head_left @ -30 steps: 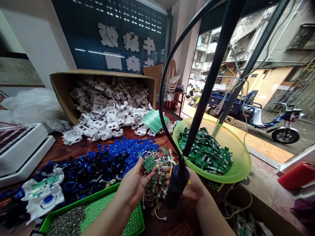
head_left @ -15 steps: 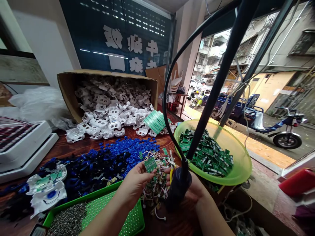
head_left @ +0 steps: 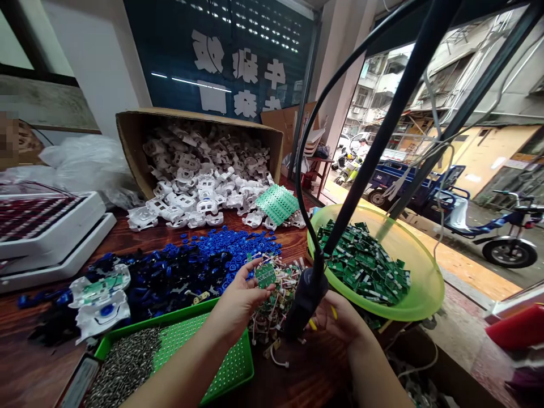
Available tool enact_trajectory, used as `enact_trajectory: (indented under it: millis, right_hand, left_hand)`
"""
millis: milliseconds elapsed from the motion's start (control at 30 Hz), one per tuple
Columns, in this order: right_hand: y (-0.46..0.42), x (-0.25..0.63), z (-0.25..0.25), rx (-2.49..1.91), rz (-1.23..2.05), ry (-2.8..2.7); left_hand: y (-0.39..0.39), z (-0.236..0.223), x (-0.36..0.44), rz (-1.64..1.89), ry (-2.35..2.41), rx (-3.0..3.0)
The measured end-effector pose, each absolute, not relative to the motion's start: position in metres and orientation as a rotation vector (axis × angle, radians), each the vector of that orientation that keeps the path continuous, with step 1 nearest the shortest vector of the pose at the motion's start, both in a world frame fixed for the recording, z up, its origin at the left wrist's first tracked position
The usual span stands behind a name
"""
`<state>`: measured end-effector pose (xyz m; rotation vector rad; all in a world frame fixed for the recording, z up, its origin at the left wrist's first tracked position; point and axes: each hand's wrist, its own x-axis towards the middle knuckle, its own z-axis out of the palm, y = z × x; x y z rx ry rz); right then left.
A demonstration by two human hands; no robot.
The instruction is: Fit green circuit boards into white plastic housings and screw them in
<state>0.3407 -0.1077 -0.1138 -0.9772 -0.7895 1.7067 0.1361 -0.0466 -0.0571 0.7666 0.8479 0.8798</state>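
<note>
A small green circuit board (head_left: 266, 274) is pinched between the thumb and fingers of my left hand (head_left: 238, 300), just over a heap of small boards with wired connectors (head_left: 272, 311). My right hand (head_left: 342, 323) lies to the right, behind a thick black upright pole with a dark lower end (head_left: 308, 300). Its fingers curl around yellow-handled pliers (head_left: 313, 324); only parts of the handles show, and the jaws are hidden by the pole. Both hands are apart from each other.
A yellow-green basin (head_left: 429, 300) full of circuit boards stands at right. Further back, a cardboard box (head_left: 123, 136) spills white plastic shells (head_left: 191, 198). Blue rings (head_left: 229, 246) and black parts lie left of the hands, beside a green tray (head_left: 250, 362) with screws.
The view has shifted slightly. My right hand has drawn back and down with the pliers, away from the board, and their jaws are now out of sight. My left hand still holds the board.
</note>
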Motion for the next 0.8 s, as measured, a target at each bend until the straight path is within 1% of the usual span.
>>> enact_trajectory:
  millis: [100,267,367,567,800]
  right_hand:
    - [-0.105,0.339,-0.112,-1.039,1.666,-0.848]
    - [-0.101,0.331,-0.105,-1.185,1.420,-1.009]
    - [-0.096,0.329,-0.111,-1.250,1.307,-1.123]
    - [-0.088,0.324,-0.127,-1.344,1.265,-1.318]
    - [-0.090,0.313,-0.106,-1.461,1.205,-1.374]
  left_hand:
    - [-0.045,-0.061,0.136,0.884,0.837,0.768]
    - [-0.041,-0.070,0.139,0.929,0.822,0.745]
    - [-0.041,-0.073,0.142,0.970,0.865,0.695]
    - [-0.040,-0.073,0.146,1.030,0.882,0.622]
    - [-0.039,-0.072,0.147,1.068,0.821,0.715]
